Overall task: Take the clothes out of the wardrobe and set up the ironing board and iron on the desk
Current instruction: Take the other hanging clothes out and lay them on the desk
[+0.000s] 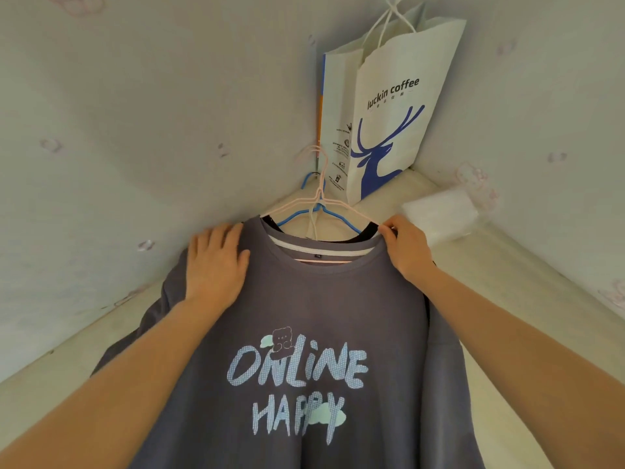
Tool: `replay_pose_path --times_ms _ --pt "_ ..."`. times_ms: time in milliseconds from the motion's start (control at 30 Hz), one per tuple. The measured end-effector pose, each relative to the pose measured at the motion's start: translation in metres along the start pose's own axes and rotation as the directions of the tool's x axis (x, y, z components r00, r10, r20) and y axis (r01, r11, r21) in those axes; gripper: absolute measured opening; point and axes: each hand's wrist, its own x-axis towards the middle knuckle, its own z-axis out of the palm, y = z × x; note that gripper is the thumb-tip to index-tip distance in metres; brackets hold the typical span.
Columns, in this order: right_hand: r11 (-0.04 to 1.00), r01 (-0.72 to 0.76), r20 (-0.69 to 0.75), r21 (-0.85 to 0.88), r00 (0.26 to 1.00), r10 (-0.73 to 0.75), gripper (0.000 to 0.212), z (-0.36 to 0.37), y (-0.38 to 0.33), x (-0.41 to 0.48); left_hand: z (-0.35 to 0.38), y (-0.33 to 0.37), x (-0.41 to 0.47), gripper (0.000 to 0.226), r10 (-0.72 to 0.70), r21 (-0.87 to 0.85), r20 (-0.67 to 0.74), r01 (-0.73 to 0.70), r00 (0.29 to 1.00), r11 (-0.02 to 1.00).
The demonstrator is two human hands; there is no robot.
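1. Fingers of the left hand [216, 262] lie flat and spread on the left shoulder of the shirt [304, 316], pressing, not grabbing.
2. That shirt lies on a pale top in the corner. A pink hanger [321, 184] and a blue hanger [306, 220] poke out of its neck. Their hooks may tangle if pulled.
3. Over on the other side, the right hand [406, 248] pinches the shirt's right shoulder. A hard tug could knock over the paper bag [389, 130] behind.
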Motion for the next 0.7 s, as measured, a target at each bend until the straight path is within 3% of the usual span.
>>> replay_pose_path --times_ms 133,267,400,567,700 --pt "1.0 -0.02 0.012 0.014 1.0 0.02 0.018 0.003 0.003 0.006 0.019 0.027 -0.021 0.059 0.159 -0.015 0.156 -0.159 0.975 0.987" --pt "1.0 -0.023 0.014 0.021 1.0 0.022 0.022 0.004 0.011 0.013 0.039 0.033 -0.024 0.063 0.131 0.011 0.259 -0.139 0.957 0.99" --pt "1.0 -0.029 -0.013 0.004 1.0 0.029 0.011 0.014 0.015 0.013 0.047 0.031 -0.022 0.063 0.105 0.001 0.301 -0.11 0.948 0.994" --pt "0.978 0.046 -0.036 -0.205 0.998 -0.055 0.02 0.017 0.017 0.009 0.048 0.035 -0.024 0.061 0.088 0.017 0.308 -0.098 0.947 0.995" --pt "0.881 0.098 0.001 -0.463 0.994 -0.11 0.029 0.012 0.01 0.005 0.046 0.036 -0.022 0.061 0.076 0.036 0.315 -0.092 0.946 0.995"
